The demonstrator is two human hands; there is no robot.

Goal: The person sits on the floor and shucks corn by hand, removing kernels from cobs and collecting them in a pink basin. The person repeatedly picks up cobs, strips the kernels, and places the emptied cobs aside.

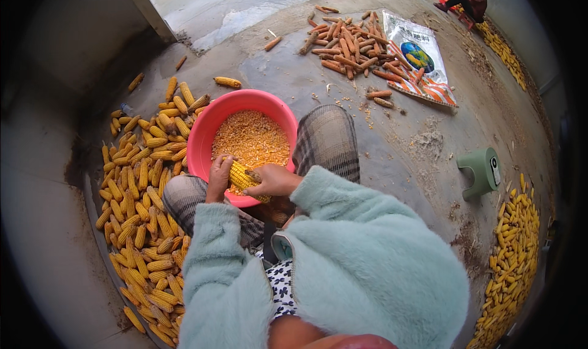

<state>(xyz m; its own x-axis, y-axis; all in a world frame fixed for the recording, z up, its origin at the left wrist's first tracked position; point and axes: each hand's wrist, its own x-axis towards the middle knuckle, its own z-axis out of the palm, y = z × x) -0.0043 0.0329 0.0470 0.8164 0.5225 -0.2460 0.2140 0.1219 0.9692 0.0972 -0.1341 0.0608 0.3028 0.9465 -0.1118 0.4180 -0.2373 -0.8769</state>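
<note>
Over the near rim of a pink plastic basin (198,137), my left hand (219,177) grips one end of a yellow corn ear (240,176). My right hand (274,180) holds a dark, short piece, seemingly a cob (253,176), against the kernels; its fingers also hide part of a yellow ear. Loose corn kernels (250,133) cover the basin's bottom. The basin stands between my knees.
A large heap of corn ears (138,211) lies left of the basin. Bare cobs (349,46) are piled ahead, partly on a printed woven sack (418,50). At right are a green stool (478,173) and more ears (512,257). A person (473,2) sits far off at upper right.
</note>
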